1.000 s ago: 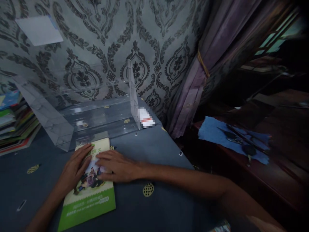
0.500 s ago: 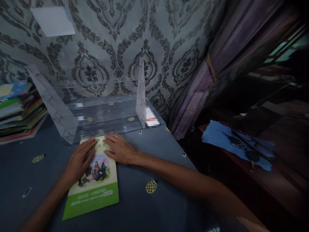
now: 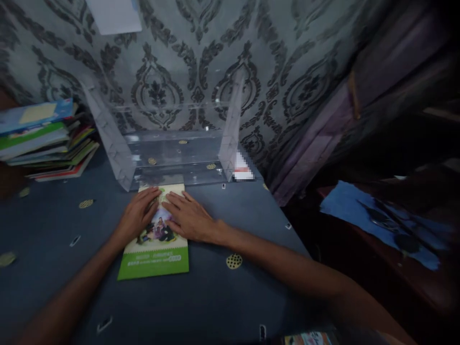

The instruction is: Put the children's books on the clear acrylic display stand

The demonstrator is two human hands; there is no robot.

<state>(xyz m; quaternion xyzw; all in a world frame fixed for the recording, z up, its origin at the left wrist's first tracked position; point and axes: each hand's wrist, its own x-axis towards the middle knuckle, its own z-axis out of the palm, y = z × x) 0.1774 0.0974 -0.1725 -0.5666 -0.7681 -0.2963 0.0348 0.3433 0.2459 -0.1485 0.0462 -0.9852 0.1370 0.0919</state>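
From where I stand, both hands are on one thin book, lying flat and closed on the blue tablecloth, just on the near side of a clear plastic rack. The left hand is laid open over the far left part of the cover, its fingers stretched out and close together; the right hand comes across from the right, its fingers a little more spread. Neither is curled round an edge, so I'd say they press on the book rather than grip it.

The trouble I'd watch for is at the far end. The book's far edge sits right up against the rack's near side, and I can't tell whether they touch. A forward push could catch a corner on the plastic, bend the cover or shove the light-looking rack askew. Uneven pressure from the two palms might also twist the book round. The stack of books at the left looks untidily piled, and a knock from the rack could send some sliding.

As for the book, it's cream at the far end, with robed figures pictured in the middle and a zigzag-edged green band nearest the person; fingers cover much of the title, and the smaller lettering is blurred
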